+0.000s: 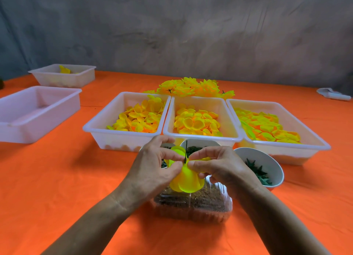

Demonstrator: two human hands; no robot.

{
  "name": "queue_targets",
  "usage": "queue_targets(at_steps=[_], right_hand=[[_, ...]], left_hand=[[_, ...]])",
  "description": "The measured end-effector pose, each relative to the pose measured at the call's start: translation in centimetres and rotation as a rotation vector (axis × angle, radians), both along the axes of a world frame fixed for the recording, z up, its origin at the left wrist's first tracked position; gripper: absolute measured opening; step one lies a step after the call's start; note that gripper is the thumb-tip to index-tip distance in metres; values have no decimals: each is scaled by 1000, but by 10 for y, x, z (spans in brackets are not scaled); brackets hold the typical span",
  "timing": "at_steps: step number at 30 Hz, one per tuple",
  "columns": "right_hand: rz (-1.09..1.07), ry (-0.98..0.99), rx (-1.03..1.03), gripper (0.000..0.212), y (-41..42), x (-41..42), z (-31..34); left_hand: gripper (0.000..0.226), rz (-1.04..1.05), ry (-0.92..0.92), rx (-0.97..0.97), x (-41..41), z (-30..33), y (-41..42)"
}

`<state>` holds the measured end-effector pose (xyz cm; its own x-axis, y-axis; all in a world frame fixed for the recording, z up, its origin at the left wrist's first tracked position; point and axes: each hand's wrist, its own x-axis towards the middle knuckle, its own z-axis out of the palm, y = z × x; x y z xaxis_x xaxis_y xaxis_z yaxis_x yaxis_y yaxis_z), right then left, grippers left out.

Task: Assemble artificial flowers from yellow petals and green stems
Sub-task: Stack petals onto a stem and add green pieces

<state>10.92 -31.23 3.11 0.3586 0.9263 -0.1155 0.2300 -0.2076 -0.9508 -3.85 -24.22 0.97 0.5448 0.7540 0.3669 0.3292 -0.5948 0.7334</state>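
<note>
Both hands meet near the middle of the scene, just above a clear ribbed plastic container (193,207) filled with small brown bits. The left hand (152,170) and the right hand (221,168) each pinch a cluster of bright yellow fabric petals (186,182) between thumb and fingertips, close together on either side of a thin dark green stem (186,151) that stands upright through the cluster's centre and pokes out above it. The petals hang down between the two hands, hiding part of the container's far rim. Just beyond the hands sits a white round bowl (200,143) with dark contents, and to its right a second white round bowl (267,159) holds dark green star-shaped pieces. Farther off, three translucent white rectangular trays stand side by side, touching: the left tray (99,128), the middle tray (202,138) and the right tray (313,140), each holding loose yellow-orange petals. Behind them lies a heap of finished yellow flowers (191,87). At far left stand a pinkish-white plastic tray (28,132) and, beyond it, a smaller white tray (65,78) with a yellow piece inside. Everything rests on an orange tablecloth (57,178).
</note>
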Motion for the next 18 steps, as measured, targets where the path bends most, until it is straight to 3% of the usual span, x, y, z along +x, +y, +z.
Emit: queue_targets(at_steps=[9,18], right_hand=[[-9,-5,64,8,-5,0,-3],[-5,28,86,4,-9,1,-9]], left_hand=[[19,-70,27,408,-4,-4,10],[12,-189,-218,-131,1,-11,15]])
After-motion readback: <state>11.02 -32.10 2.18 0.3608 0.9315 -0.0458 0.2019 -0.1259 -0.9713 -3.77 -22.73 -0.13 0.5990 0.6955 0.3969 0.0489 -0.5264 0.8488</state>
